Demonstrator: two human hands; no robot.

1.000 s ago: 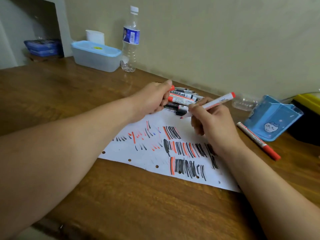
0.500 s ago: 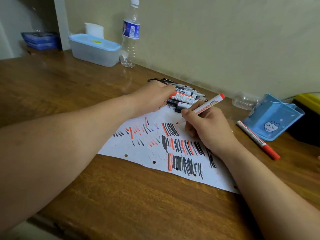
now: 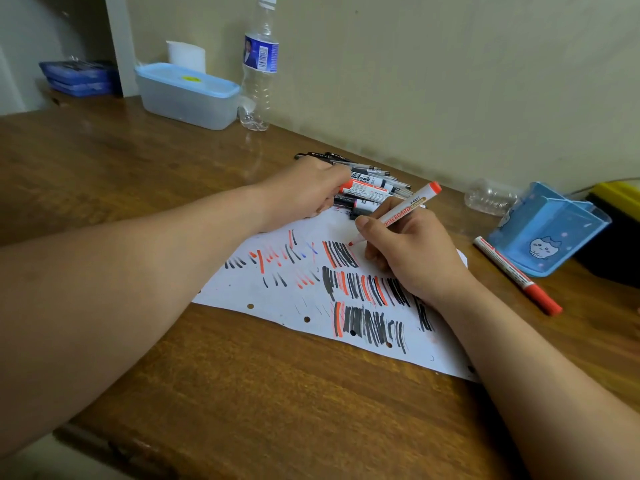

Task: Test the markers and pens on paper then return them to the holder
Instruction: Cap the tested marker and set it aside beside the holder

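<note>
My right hand grips an uncapped red whiteboard marker, with its tip touching the white paper beside a block of black and red strokes. My left hand rests at the paper's far edge against a pile of markers and pens. Its fingers are curled, with the red cap hidden inside them. A blue pen holder with a cat face stands tilted at the right. A capped red marker lies on the table just in front of it.
At the back left stand a clear plastic bottle and a lidded plastic box. A crushed clear bottle lies by the wall near the holder. A yellow and black object sits at the far right.
My right hand has lowered the red marker from the air to the paper. My left hand stayed by the pile, and the red cap seen at its fingertips is now hidden.
</note>
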